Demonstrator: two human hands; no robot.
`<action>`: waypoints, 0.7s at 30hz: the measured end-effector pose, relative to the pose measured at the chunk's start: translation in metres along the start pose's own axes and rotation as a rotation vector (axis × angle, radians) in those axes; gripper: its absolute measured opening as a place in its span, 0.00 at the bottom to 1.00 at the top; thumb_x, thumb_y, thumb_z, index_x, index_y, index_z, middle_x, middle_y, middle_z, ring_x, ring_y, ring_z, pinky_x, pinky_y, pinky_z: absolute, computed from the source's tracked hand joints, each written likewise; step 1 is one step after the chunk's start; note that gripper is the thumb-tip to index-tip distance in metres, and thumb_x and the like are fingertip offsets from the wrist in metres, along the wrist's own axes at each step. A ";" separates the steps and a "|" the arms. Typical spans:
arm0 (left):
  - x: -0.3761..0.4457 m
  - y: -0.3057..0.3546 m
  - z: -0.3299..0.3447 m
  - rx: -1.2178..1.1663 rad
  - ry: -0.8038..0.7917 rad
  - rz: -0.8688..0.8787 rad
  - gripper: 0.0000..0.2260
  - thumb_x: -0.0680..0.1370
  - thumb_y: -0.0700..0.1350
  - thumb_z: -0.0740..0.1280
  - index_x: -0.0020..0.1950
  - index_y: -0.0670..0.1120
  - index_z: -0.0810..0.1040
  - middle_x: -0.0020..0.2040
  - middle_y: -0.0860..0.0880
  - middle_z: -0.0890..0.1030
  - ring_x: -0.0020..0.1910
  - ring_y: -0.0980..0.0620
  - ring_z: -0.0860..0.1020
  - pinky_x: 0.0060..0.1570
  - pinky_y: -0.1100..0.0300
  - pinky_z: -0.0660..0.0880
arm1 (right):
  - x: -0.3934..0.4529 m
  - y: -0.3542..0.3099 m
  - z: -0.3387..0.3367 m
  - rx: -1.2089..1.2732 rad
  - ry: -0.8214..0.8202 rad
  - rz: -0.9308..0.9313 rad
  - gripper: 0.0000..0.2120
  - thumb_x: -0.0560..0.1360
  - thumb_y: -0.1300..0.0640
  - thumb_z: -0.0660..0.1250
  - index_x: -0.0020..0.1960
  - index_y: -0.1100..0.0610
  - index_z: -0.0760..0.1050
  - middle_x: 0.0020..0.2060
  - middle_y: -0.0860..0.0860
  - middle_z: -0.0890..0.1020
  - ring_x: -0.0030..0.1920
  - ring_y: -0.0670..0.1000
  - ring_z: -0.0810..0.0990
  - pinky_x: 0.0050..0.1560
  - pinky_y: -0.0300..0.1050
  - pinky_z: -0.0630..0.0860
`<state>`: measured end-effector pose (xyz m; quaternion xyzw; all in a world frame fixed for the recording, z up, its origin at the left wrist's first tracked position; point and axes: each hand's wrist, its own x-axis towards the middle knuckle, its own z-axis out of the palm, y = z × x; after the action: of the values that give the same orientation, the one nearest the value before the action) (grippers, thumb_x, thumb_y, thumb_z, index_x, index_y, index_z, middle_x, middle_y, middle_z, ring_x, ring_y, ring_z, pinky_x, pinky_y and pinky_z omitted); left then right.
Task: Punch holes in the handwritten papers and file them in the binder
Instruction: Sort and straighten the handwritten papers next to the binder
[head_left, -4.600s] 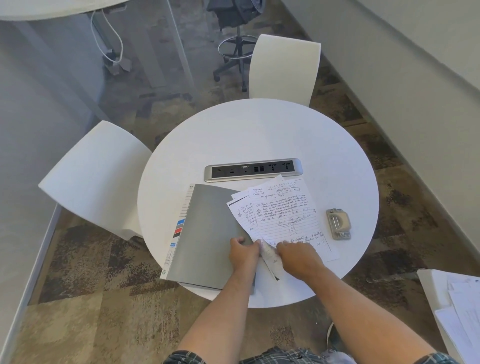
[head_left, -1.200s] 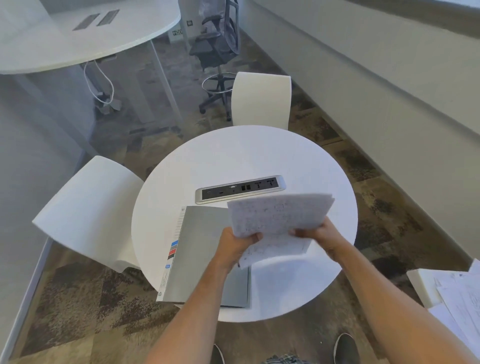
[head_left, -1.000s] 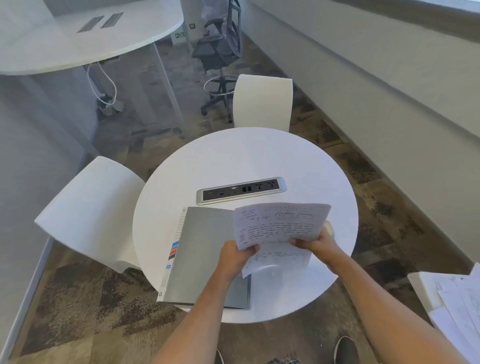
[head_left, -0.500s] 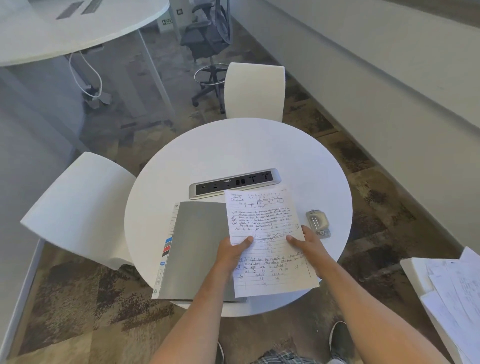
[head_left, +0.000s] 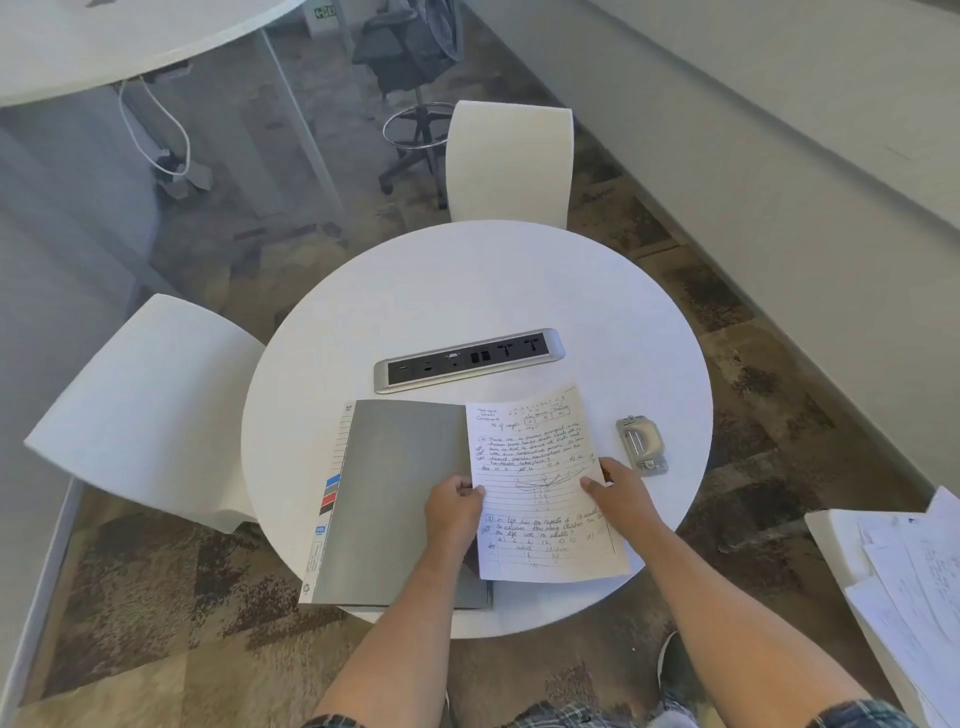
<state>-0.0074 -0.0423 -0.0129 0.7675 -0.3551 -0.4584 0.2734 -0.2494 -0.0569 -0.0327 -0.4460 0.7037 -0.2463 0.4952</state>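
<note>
Bare forearms; plaid garment (head_left: 571, 717); dark shoe (head_left: 670, 660)

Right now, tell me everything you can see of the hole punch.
The hole punch is a small metal-looking grey device with a paler cream lever on top. It lies flat on the round white table, right of the handwritten papers and just beyond the right hand. Nothing touches it; no paper is in it.

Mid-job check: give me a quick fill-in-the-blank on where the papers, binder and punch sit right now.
1. Both hands hold the handwritten papers by their ___ edges.
2. The grey binder lies ___, left of the papers.
3. The hole punch sits to the ___ of the right hand, untouched.

Missing words: side; closed; right
</note>
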 end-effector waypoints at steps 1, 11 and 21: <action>0.001 0.000 0.000 0.032 0.026 0.009 0.06 0.79 0.41 0.70 0.43 0.48 0.81 0.41 0.51 0.85 0.43 0.49 0.84 0.42 0.58 0.78 | 0.003 0.000 0.001 -0.054 0.012 -0.003 0.15 0.82 0.60 0.67 0.69 0.55 0.76 0.54 0.50 0.82 0.57 0.56 0.83 0.56 0.54 0.81; 0.007 0.003 0.004 0.197 0.164 -0.025 0.06 0.79 0.40 0.66 0.44 0.45 0.82 0.39 0.52 0.83 0.31 0.56 0.78 0.33 0.62 0.73 | 0.025 -0.001 0.007 -0.555 -0.030 -0.064 0.11 0.81 0.56 0.69 0.61 0.58 0.79 0.58 0.55 0.75 0.59 0.57 0.80 0.56 0.52 0.79; 0.014 0.004 0.001 0.240 0.185 -0.050 0.07 0.79 0.40 0.67 0.41 0.48 0.79 0.34 0.55 0.79 0.33 0.52 0.76 0.32 0.63 0.71 | 0.045 -0.005 -0.042 -0.496 0.557 -0.056 0.26 0.80 0.54 0.69 0.76 0.58 0.70 0.71 0.59 0.74 0.68 0.63 0.75 0.66 0.61 0.74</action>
<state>-0.0053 -0.0560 -0.0172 0.8424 -0.3614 -0.3464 0.1997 -0.2909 -0.1020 -0.0340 -0.4873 0.8372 -0.1938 0.1549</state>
